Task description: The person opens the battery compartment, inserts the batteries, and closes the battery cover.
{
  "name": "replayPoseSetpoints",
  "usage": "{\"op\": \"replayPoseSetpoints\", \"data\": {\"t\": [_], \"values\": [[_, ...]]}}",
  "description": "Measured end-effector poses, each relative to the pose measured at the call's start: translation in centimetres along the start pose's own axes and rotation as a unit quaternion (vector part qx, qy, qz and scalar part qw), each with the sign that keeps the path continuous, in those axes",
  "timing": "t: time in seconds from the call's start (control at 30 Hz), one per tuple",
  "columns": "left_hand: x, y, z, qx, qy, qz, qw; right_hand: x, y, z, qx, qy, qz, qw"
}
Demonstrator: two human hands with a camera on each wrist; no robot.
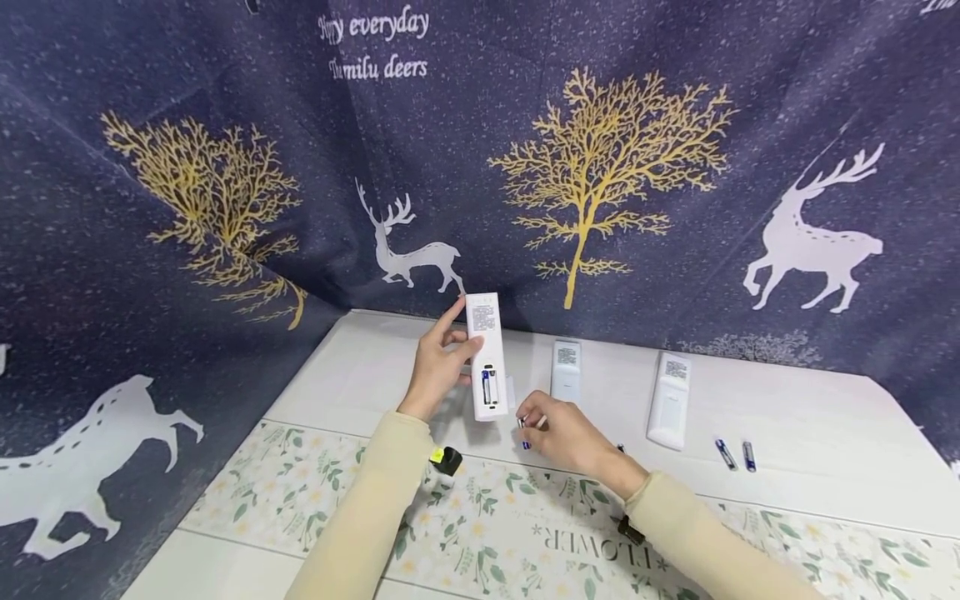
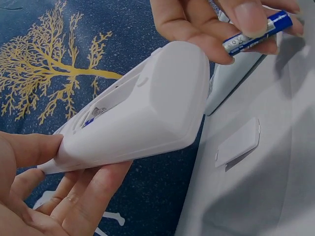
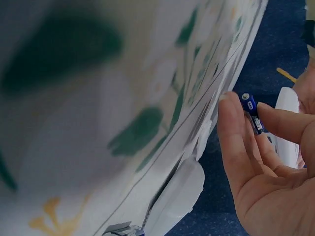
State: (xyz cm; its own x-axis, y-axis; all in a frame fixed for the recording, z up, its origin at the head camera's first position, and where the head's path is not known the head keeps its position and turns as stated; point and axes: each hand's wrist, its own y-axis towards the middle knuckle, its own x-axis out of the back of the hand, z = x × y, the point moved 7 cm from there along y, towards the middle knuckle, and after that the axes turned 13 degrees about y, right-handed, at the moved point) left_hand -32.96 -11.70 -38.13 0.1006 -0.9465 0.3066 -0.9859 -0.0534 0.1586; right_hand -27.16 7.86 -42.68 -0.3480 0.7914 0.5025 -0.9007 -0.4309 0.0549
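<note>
My left hand (image 1: 438, 367) grips a white remote control (image 1: 491, 348) by its side, back turned toward me. Its battery compartment is uncovered, and one blue-and-silver battery (image 1: 486, 387) shows inside beside a vacant slot. A metal spring is visible there in the left wrist view. Just right of the remote's lower end, my right hand (image 1: 566, 429) pinches another blue-and-silver battery (image 2: 258, 33) between thumb and fingers, apart from the remote. On the white tabletop below lies the small white battery cover (image 2: 239, 141).
Two more remotes lie back up to the right, a pale blue one (image 1: 566, 372) and a white one (image 1: 670, 404). Farther right are two loose batteries, one (image 1: 725, 454) slightly tilted beside the other (image 1: 748, 456). A dark deer-print cloth (image 1: 465, 167) hangs behind the table.
</note>
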Motion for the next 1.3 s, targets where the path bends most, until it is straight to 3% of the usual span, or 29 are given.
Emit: {"op": "replayPoseSetpoints", "data": {"t": [0.53,0.93,1.3], "values": [[0.2,-0.1,0.1,0.008,0.004,-0.001,1.0000,0.6,0.1,1.3,0.028,0.093,0.022,0.9950],[0.0,0.1,-0.2,0.000,-0.003,0.003,1.0000,2.0,0.7,3.0,0.051,0.159,0.010,0.9859],[-0.3,-0.2,-0.1,0.004,-0.012,0.009,0.9999,2.0,1.6,3.6,0.064,0.199,-0.015,0.9778]]}}
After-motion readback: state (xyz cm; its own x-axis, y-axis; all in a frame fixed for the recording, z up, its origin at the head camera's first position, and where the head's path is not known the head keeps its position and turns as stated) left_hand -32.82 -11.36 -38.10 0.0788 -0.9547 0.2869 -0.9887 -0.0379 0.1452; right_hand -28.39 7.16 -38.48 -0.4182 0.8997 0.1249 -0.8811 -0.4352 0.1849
